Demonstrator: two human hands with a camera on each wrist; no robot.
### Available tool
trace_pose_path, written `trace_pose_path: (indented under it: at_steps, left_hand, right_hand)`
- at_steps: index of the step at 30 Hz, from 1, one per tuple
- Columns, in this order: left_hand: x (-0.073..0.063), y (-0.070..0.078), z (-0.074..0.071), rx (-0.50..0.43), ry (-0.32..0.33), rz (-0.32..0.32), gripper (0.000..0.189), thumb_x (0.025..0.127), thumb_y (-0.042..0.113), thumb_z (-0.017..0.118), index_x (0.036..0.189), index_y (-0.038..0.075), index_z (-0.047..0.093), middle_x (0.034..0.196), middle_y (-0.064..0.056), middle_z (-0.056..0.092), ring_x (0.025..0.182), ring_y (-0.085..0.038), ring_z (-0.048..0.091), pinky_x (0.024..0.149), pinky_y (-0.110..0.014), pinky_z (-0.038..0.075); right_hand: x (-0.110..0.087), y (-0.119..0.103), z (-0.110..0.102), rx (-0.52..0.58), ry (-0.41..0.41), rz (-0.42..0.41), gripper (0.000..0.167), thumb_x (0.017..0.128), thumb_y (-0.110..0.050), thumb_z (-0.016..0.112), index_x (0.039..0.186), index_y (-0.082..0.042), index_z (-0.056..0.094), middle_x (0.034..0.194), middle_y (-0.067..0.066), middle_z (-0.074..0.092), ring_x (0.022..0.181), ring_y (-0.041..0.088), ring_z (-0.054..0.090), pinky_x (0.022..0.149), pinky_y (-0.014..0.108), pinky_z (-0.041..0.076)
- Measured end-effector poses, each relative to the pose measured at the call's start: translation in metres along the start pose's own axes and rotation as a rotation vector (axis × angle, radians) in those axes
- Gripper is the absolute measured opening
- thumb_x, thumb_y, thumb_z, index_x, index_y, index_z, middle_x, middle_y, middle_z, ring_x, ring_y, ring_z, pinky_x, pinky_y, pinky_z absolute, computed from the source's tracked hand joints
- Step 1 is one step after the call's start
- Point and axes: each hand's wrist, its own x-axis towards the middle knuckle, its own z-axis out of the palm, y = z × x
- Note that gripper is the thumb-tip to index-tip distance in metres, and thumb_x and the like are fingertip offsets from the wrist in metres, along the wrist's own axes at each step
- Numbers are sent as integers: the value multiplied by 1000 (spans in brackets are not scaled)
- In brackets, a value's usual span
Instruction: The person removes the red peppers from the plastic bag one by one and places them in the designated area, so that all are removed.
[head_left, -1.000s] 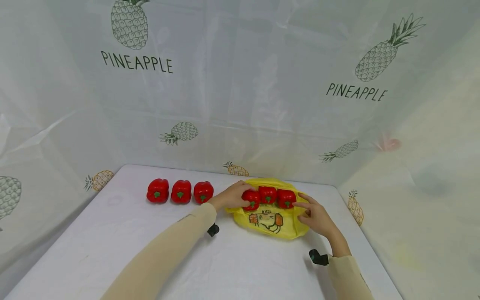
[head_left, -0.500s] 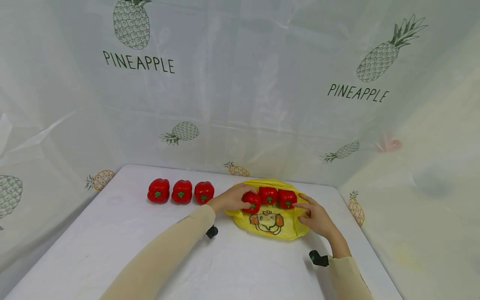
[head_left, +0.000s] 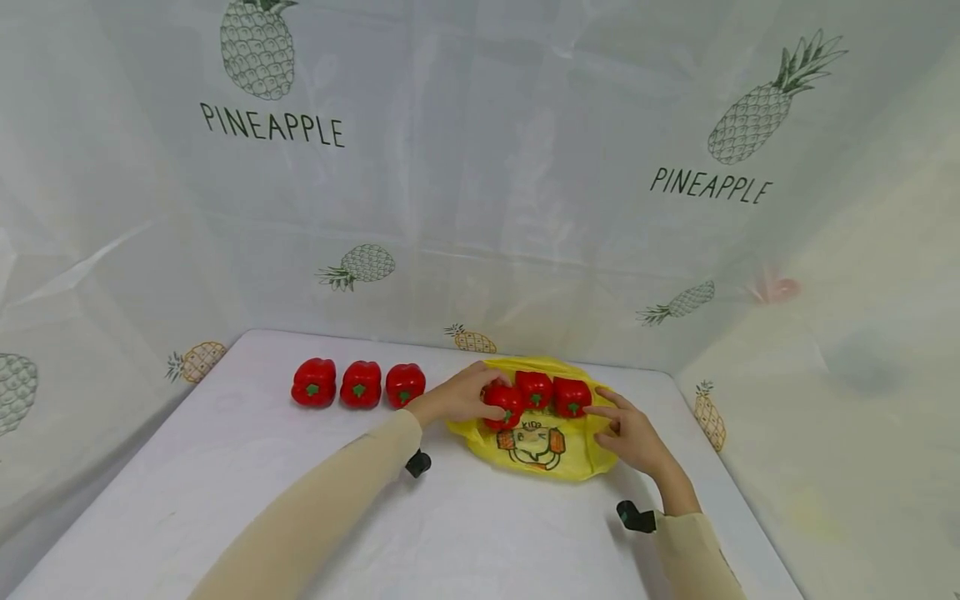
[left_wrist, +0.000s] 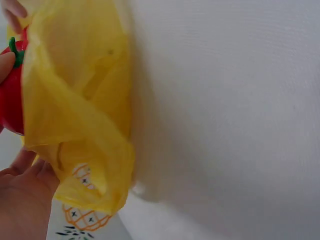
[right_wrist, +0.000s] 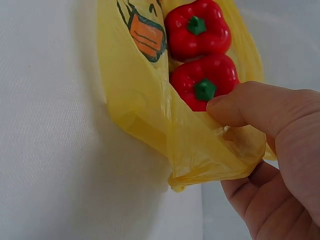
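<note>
In the head view, my left hand (head_left: pixel 463 397) grips a red bell pepper (head_left: pixel 510 402) with a green stem, thumb on its near side, at the left end of a yellow plastic bag (head_left: pixel 588 454). The left wrist view shows that pepper (left_wrist: pixel 11 100) beside the bag's fold (left_wrist: pixel 85 90). Two more red bell peppers, a middle one (head_left: pixel 534 388) and a right one (head_left: pixel 572 395), lie in the bag's opening. My right hand (head_left: pixel 636 435) pinches the bag's right edge, its thumb inside by the right pepper (right_wrist: pixel 204 82) and its other fingers outside.
On the white table (head_left: pixel 480 533), three red bell peppers (head_left: pixel 361 384) stand in a row left of the bag. A pale sheet (head_left: pixel 510 183) printed with pineapples hangs behind and along the sides. Each wrist carries a small black camera (head_left: pixel 636 517).
The pepper in my left hand has come slightly toward me and tilted, apart from the middle pepper's line. My right hand has stayed at the bag's right edge.
</note>
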Motion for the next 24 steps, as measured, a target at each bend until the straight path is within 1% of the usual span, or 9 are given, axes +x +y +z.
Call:
trace_pose_path:
  at_steps: [2, 6, 8, 11, 13, 16, 19, 22, 24]
  left_hand:
    - [-5, 1, -7, -5, 17, 10, 48, 94, 42, 80, 138, 33, 62, 137, 0, 52, 123, -18, 54, 105, -38, 54]
    - [-15, 3, -25, -25, 47, 44, 50, 94, 40, 81, 139, 32, 61, 141, 0, 52, 126, -19, 55, 101, -35, 57]
    - [-23, 4, -35, -50, 59, 54, 51, 93, 38, 82, 139, 32, 61, 145, 1, 52, 128, -20, 55, 100, -35, 58]
    - [-35, 4, -48, -84, 74, 74, 53, 93, 35, 83, 141, 30, 60, 146, 1, 52, 130, -22, 56, 100, -37, 59]
    - [-43, 3, -55, -89, 78, 81, 54, 93, 34, 83, 142, 30, 60, 146, 2, 52, 130, -22, 56, 101, -37, 59]
    - [-53, -1, -62, -64, 86, 80, 53, 92, 33, 83, 141, 30, 61, 143, 2, 52, 129, -21, 57, 101, -37, 59]
    - [-65, -5, -66, -50, 94, 68, 53, 91, 30, 85, 139, 28, 62, 143, 0, 53, 128, -23, 58, 100, -41, 60]
    - [-78, -11, -68, -48, 99, 50, 54, 89, 28, 87, 138, 28, 63, 144, -4, 53, 128, -26, 57, 99, -44, 61]
    - [-86, -15, -68, -42, 99, 38, 55, 88, 29, 88, 137, 28, 64, 145, -5, 53, 129, -26, 55, 98, -45, 61]
  right_hand:
    - [0, 0, 0, 1, 1, -2, 45, 90, 4, 76, 134, -2, 72, 165, 26, 37, 59, 8, 44, 56, 23, 44]
    - [0, 1, 0, 3, 1, 0, 45, 90, 4, 76, 135, -3, 72, 165, 26, 37, 59, 8, 44, 56, 22, 44]
    - [0, 1, 0, 0, 3, 0, 45, 90, 4, 76, 135, -3, 72, 165, 25, 38, 59, 7, 44, 56, 22, 44]
    - [0, 0, 0, -7, 7, -11, 45, 90, 4, 77, 134, -1, 72, 164, 26, 39, 59, 7, 43, 57, 22, 43]
    - [0, -1, 0, -5, 10, -16, 44, 90, 4, 77, 134, 0, 72, 164, 27, 39, 59, 7, 43, 57, 22, 43]
    - [0, -2, 0, -1, 6, -12, 44, 90, 4, 76, 134, 0, 72, 164, 26, 38, 59, 7, 43, 57, 22, 43]
    - [0, -3, 1, 0, -1, 2, 45, 90, 4, 75, 134, -1, 72, 166, 24, 38, 60, 7, 43, 57, 22, 43]
    - [0, -2, 2, -3, -5, 6, 45, 90, 5, 75, 135, -1, 72, 166, 25, 37, 60, 7, 43, 57, 22, 44]
    - [0, -2, 2, -10, -1, 14, 45, 90, 4, 75, 135, -2, 72, 166, 24, 38, 60, 8, 44, 57, 22, 44]
